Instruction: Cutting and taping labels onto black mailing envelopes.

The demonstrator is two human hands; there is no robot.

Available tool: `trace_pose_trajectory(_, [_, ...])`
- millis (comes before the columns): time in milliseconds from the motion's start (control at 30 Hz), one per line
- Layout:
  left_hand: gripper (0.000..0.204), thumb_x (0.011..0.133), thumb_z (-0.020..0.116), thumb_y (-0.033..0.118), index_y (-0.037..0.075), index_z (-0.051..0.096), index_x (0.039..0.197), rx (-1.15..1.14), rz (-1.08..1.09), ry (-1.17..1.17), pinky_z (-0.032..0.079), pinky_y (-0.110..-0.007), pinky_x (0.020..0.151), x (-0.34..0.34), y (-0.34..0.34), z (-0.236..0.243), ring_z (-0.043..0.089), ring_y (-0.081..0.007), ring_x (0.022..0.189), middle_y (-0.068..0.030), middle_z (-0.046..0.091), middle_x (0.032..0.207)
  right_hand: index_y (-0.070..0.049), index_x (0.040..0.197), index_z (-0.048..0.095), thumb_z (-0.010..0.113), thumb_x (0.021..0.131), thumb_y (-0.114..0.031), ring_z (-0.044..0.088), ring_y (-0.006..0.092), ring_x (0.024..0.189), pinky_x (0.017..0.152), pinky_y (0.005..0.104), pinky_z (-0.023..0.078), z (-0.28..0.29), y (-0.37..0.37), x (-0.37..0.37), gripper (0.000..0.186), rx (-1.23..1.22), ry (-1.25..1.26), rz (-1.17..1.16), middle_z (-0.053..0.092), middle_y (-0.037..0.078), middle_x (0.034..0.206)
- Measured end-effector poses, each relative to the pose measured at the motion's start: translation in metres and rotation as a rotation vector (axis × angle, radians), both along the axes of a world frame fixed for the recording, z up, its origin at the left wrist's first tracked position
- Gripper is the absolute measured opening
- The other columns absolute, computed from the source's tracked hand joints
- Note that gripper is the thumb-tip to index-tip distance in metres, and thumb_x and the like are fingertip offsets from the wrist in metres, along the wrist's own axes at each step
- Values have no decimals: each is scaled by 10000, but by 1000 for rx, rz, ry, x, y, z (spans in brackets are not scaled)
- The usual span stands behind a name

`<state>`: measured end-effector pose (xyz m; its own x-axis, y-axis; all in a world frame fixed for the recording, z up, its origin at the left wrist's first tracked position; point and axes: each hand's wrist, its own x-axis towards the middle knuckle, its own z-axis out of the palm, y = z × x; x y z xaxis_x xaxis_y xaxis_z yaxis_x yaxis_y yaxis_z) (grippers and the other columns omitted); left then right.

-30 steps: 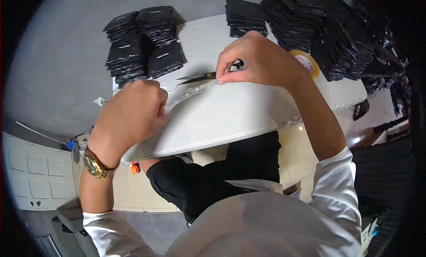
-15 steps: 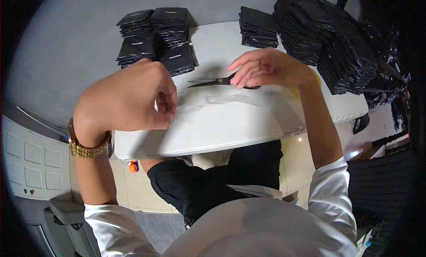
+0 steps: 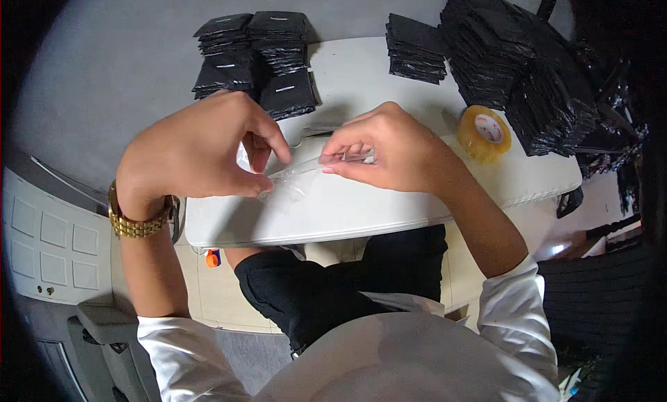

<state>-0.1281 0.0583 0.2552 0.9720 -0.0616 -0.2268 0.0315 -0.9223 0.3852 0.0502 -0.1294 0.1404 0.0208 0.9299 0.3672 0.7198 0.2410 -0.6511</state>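
A crinkled piece of clear plastic (image 3: 292, 183) stretches over the white tabletop (image 3: 340, 214), pinched at its right part by my right hand (image 3: 385, 152). My left hand (image 3: 201, 148), with a gold watch on the wrist, is at the other end, its thumb touching the plastic and its index finger lifted apart from the thumb. Dark scissors (image 3: 313, 132) lie behind the hands, mostly hidden. To the right of my right hand is a roll of yellowish tape (image 3: 476, 148).
Folded black plastic packets stand in piles at the back left (image 3: 278, 30) and back middle (image 3: 413, 47). A large heap of black packets (image 3: 528, 89) covers the back right. A gray wall (image 3: 125, 61) is behind the table, and a white door (image 3: 55, 235) is at far left.
Half a second ago my right hand was open above the scissors; now it is lower and grips the plastic. My left index finger has lifted away from the thumb. The tape roll is uncovered.
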Motion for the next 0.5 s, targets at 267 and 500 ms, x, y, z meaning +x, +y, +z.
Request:
trace_pose_trajectory(267, [448, 841, 831, -40, -1, 736, 1277, -421, 66, -432, 628, -292, 805, -16, 33, -48, 689, -143, 951, -47, 680, 1016, 53, 1035, 800, 761, 989, -173, 748, 138, 737, 700, 305, 601, -2, 9, 11, 233, -178, 370, 18, 793, 130, 847])
trace_pose_trajectory(500, [390, 1145, 489, 289, -18, 647, 1326, -993, 324, -878, 654, -401, 787, -18, 36, -116, 682, -198, 982, -106, 666, 1096, 56, 1017, 802, 739, 1008, -167, 753, 137, 742, 703, 301, 604, -6, 16, 19, 232, -139, 322, -13, 794, 128, 843])
